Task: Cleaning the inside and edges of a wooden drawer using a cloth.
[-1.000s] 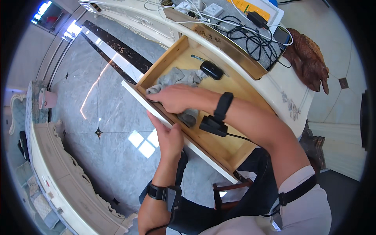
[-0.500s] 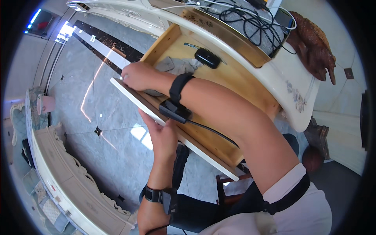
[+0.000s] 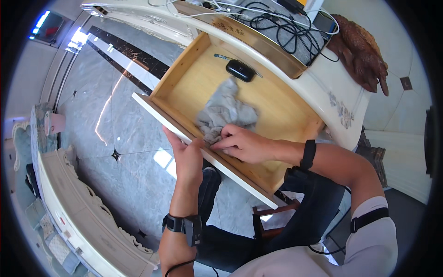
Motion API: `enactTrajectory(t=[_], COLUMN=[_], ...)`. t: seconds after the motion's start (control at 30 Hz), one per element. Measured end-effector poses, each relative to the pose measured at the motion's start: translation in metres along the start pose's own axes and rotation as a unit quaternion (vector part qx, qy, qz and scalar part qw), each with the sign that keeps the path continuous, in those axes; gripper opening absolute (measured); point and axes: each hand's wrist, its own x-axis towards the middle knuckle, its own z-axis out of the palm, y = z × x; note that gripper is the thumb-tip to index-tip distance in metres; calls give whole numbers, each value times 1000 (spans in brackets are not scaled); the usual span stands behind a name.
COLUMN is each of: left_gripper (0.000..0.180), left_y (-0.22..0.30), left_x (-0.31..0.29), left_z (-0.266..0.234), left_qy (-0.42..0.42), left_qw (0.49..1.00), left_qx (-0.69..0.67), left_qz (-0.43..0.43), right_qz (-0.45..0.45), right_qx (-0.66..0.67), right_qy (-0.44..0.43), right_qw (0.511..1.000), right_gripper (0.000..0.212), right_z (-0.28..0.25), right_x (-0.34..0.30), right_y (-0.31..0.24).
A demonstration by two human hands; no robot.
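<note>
A pulled-out wooden drawer [image 3: 290, 104] with a white front panel sits before me. My left hand [image 3: 187, 159] grips the top edge of that front panel, thumb over the inner side. Inside, a crumpled grey cloth [image 3: 226, 108] lies on the drawer floor, its near end bunched against the front. My right hand [image 3: 244, 144] is closed on this near end of the cloth, fingers pinched close to the panel. Behind the cloth rest a small black glossy case [image 3: 240, 70] and a thin strip-like item [image 3: 223, 57], partly hidden by the case.
Above the drawer, a white tabletop [image 3: 337, 106] carries a gold-edged tray [image 3: 258, 44] of tangled cables [image 3: 295, 34] and a brown carved figure [image 3: 362, 55]. A dark wooden stool [image 3: 263, 221] stands below. A cream cabinet [image 3: 87, 207] lines the left.
My right hand has moved from the drawer's far left corner back toward the middle front, and the cloth is now bunched there. My left hand keeps its hold on the front panel.
</note>
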Motion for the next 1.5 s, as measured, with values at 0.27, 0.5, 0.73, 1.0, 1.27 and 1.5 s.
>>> enactTrajectory(t=[0.27,0.5,0.73,1.0,1.27,1.5], left_gripper=[104,103,89,68,54,48], left_y=[-12,-11,8,-8,-2,-8], left_x=[-4,-1,-3,13,3,4], left_z=[-6,-2,1,-18,-10,-13], left_qy=[16,0,26,65,41,55], left_qw=[999,998,1000,995,997,995], left_qx=[10,11,-5,79,8,-46], left_qz=[42,69,-16,1,-71,-69], right_qz=[-104,-81,-50,-38,-56,-32], right_qx=[-60,-150,-129,-77,-84,-75], right_qy=[113,141,38,-25,14,55], right_qw=[986,975,990,996,995,995], right_gripper=[20,24,37,23,16,20], right_z=[17,10,5,-1,6,12], right_x=[144,223,176,-26,-98,89], right_y=[0,-4,-9,-23,-15,-17])
